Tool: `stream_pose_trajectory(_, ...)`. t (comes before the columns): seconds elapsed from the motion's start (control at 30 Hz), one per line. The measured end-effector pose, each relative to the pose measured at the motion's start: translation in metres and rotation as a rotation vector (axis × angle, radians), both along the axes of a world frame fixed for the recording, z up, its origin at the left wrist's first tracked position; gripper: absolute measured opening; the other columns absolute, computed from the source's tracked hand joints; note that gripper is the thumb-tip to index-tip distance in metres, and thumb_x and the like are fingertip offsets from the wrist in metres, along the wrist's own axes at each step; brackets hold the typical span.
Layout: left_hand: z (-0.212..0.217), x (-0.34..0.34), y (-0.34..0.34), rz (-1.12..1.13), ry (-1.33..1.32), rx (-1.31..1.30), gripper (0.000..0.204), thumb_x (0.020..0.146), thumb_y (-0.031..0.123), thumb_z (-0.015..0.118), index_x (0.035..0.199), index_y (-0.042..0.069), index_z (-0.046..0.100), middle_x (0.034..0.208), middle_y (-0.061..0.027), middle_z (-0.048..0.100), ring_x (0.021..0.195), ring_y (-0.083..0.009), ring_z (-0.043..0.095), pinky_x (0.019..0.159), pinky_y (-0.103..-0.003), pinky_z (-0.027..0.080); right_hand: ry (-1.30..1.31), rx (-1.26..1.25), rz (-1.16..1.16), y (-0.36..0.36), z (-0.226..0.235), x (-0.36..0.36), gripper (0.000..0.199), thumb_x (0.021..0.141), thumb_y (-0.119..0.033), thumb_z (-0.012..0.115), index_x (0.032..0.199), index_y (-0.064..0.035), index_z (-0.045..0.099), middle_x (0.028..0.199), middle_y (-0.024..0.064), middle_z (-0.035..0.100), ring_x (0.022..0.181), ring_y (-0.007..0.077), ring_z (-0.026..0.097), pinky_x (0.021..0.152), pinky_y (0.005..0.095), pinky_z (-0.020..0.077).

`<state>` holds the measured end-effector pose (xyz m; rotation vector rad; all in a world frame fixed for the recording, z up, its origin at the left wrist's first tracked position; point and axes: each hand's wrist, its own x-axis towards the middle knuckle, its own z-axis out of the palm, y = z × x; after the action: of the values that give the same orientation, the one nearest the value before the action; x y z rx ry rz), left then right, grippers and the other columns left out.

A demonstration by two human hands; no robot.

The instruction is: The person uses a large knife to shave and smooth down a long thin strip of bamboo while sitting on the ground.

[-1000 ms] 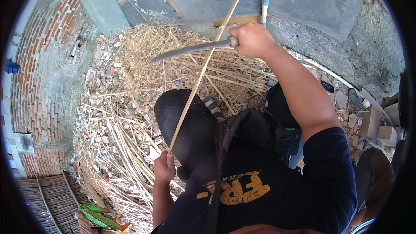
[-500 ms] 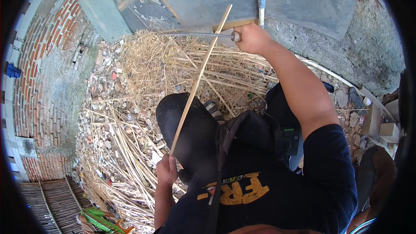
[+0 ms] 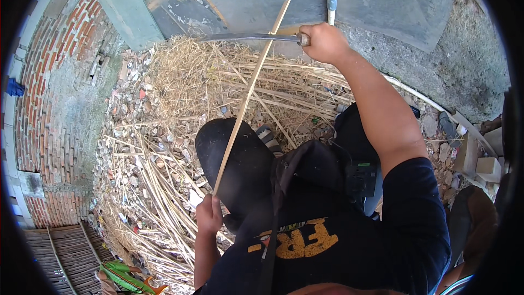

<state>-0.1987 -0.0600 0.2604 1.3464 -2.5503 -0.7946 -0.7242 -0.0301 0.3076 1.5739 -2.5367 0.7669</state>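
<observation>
While the left hand (image 3: 209, 216) clamps the thin stick's (image 3: 248, 98) low end, the right hand (image 3: 326, 42) grips the long blade (image 3: 245, 37); the stick is probably light and springy.

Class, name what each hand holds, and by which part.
The left hand grips the thin bamboo strip at its lower end; the right hand holds the long knife by its handle.

The long blade (image 3: 245, 37) near the top centre looks like dull grey metal, smooth. The thin stick (image 3: 248, 98) crossing it is pale, matt wood, perhaps split bamboo. Dry, rough straw (image 3: 180, 76) covers the ground; the wall (image 3: 52, 49) at left is coarse red brick.
</observation>
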Motion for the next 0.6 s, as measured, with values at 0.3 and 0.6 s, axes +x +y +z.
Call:
stream_pose_trajectory(0.3,0.010,0.027,0.011,0.003,-0.032,0.012,0.051,0.103,0.040,0.039,0.076,0.000,0.052,0.057,-0.0218,0.052,0.053,-0.0420,0.055,0.049,-0.045,0.040,0.044,0.210,0.270,0.010,0.027,0.040,0.017,0.071,-0.012,0.068,0.087,-0.0090,0.065,0.083,0.0144,0.069,0.079,0.0335,0.068,0.072,0.0455,0.0553)
stream_pose_trajectory(0.6,0.007,0.031,0.014,0.034,-0.045,-0.006,0.053,0.103,0.044,0.039,0.076,0.000,0.053,0.057,-0.0215,0.053,0.056,-0.0451,0.056,0.051,-0.047,0.042,0.008,0.328,0.205,0.003,0.017,0.032,0.022,0.078,-0.013,0.063,0.098,-0.0163,0.070,0.090,0.0084,0.071,0.091,0.0312,0.068,0.080,0.0448,0.0551)
